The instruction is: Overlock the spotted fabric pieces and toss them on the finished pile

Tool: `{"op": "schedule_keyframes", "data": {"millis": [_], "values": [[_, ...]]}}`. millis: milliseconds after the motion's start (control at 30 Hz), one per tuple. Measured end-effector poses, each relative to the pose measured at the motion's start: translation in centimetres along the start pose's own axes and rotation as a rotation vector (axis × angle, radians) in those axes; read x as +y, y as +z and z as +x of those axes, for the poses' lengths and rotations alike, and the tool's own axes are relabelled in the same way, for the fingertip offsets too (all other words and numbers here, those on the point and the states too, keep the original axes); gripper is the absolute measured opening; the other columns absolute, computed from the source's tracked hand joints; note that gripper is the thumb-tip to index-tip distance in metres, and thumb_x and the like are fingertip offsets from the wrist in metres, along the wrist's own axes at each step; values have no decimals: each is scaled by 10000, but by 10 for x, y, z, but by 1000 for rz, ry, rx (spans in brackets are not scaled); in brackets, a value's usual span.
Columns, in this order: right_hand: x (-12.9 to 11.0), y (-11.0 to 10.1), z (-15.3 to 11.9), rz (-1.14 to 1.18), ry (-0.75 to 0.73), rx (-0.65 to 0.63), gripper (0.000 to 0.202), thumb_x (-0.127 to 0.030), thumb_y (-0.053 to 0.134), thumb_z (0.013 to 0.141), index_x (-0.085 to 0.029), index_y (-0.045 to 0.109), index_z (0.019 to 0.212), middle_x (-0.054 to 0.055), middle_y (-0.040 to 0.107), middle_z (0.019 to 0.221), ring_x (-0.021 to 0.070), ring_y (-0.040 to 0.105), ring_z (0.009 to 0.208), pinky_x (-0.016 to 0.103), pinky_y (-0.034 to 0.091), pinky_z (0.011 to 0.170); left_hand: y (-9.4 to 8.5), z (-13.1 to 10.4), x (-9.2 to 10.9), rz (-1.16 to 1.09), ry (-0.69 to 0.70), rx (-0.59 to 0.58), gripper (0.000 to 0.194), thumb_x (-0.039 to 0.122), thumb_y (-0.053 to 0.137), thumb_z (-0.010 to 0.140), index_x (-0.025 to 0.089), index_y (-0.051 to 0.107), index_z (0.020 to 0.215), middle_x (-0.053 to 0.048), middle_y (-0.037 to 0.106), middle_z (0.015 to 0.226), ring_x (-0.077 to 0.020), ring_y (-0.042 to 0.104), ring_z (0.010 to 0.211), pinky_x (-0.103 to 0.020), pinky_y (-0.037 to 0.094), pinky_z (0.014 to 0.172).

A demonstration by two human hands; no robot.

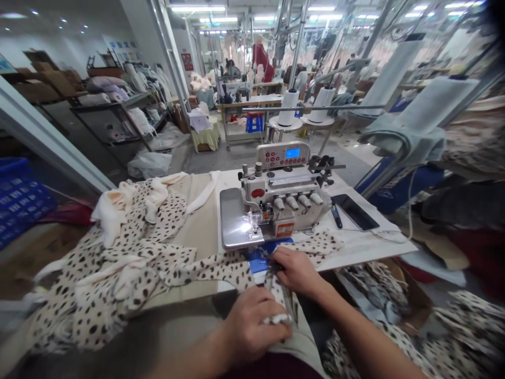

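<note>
In the head view my left hand [254, 323] is closed low in front of the table, with a bit of pale spotted fabric showing between its fingers. Just ahead and to the right, my right hand [295, 268] pinches the edge of the spotted fabric [315, 246] at the table's front edge, beside a blue patch [258, 258]. An overlock sewing machine [284, 202] stands directly beyond, its metal plate [239, 218] to the left. More dark-spotted cream fabric [169, 221] lies heaped across the table's left side and hangs over the front. What lies under my fingers is partly hidden.
A phone [357, 211] and a small dark-handled tool [336, 215] lie right of the machine. Thread cones [290, 108] stand behind it. Below right, a box holds fabric scraps [374, 289]. A blue crate [21, 200] is at far left, with a metal post [59, 131] near it.
</note>
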State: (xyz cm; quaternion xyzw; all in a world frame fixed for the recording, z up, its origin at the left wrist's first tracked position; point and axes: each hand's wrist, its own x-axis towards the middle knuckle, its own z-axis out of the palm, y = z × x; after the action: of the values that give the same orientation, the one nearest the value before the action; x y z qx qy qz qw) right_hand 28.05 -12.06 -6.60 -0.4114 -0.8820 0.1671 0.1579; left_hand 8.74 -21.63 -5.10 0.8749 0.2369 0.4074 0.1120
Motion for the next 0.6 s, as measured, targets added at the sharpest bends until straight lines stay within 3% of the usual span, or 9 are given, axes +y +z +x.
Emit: {"op": "schedule_keyframes", "data": {"millis": [67, 200, 400, 500, 600], "values": [[1, -1, 2, -112, 21, -30, 311, -146, 538, 778, -202, 697, 1039, 73, 680, 937, 218, 645, 874, 282, 470, 734, 16, -8, 3, 8, -61, -2, 138, 162, 574, 919, 204, 705, 933, -67, 686, 886, -175, 580, 802, -310, 463, 693], [-15, -4, 17, -284, -1, -156, 431, -283, 558, 873, -260, 603, 1301, 76, 694, 943, 227, 657, 784, 291, 429, 660, 34, -22, -1, 46, -162, 5, 209, 159, 500, 930, 199, 705, 944, -69, 599, 825, -166, 539, 745, -286, 422, 635], [-12, -17, 27, -389, 127, -191, 184, -287, 570, 881, -181, 690, 971, 129, 693, 913, 255, 675, 761, 307, 419, 643, 23, -23, -4, 174, -190, -1, 241, 150, 451, 941, 204, 684, 974, -47, 570, 717, -169, 531, 666, -269, 413, 591], [0, -25, 21, -377, 152, -170, 210, -241, 564, 868, -205, 696, 1028, 124, 681, 1064, 242, 678, 824, 301, 444, 679, 18, -21, -2, 194, -241, -14, 236, 128, 451, 922, 198, 672, 967, -37, 580, 691, -153, 542, 616, -248, 425, 568], [9, -27, 16, -239, 91, -106, 387, -159, 537, 834, -237, 673, 1188, 102, 643, 1193, 227, 668, 932, 296, 478, 762, 19, -20, -1, 150, -256, -31, 254, 101, 474, 863, 196, 675, 987, -63, 632, 770, -173, 606, 674, -266, 490, 610]]}}
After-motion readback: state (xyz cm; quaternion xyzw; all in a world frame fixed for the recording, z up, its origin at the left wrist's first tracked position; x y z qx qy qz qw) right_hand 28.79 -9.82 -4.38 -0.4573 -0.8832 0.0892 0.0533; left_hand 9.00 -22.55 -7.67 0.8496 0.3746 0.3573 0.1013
